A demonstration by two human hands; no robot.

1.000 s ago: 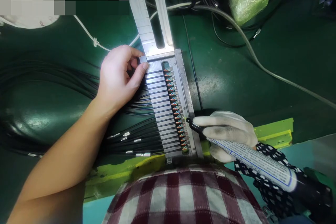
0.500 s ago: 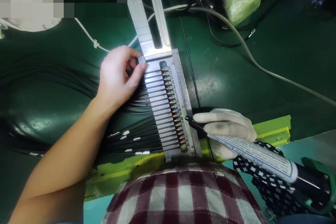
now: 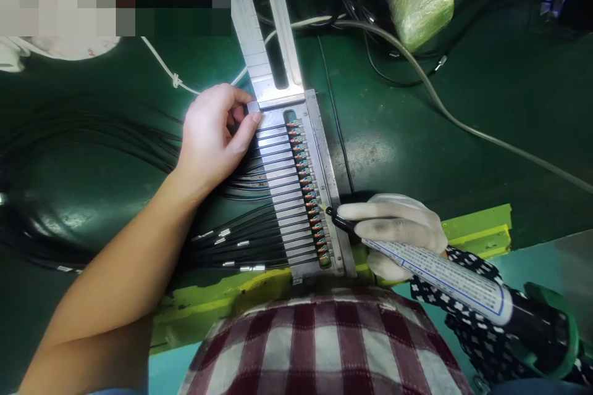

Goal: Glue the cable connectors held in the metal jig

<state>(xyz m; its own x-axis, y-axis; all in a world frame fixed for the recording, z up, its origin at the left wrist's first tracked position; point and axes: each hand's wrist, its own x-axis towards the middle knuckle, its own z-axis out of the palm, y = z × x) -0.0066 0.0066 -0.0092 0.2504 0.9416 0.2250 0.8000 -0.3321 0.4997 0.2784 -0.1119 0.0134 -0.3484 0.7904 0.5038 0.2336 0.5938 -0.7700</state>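
Note:
A metal fixture (image 3: 281, 197) lies before me, holding a row of small circuit boards (image 3: 306, 180) with orange wire ends in its slot. Black cables (image 3: 273, 160) run across its grooves from the left. At its far left corner, my left hand (image 3: 220, 129) grips the edge between thumb and bent fingers. My right hand (image 3: 398, 228), in a white glove, is closed around a labelled glue dispensing syringe (image 3: 435, 278). The syringe's black nozzle points left, its thin tip over the boards around the middle of the row; whether it touches one I cannot tell.
Beyond the fixture stands its raised, slotted metal lid (image 3: 290, 43). A plastic-wrapped bundle (image 3: 417, 6) lies at the back right. A grey hose (image 3: 440, 99) curves across the green table (image 3: 398, 136). Yellow-green edging (image 3: 482, 228) runs along the near side.
The syringe tip has shifted slightly towards me along the row of boards. My left hand keeps its hold on the fixture corner. The whole view has moved a little.

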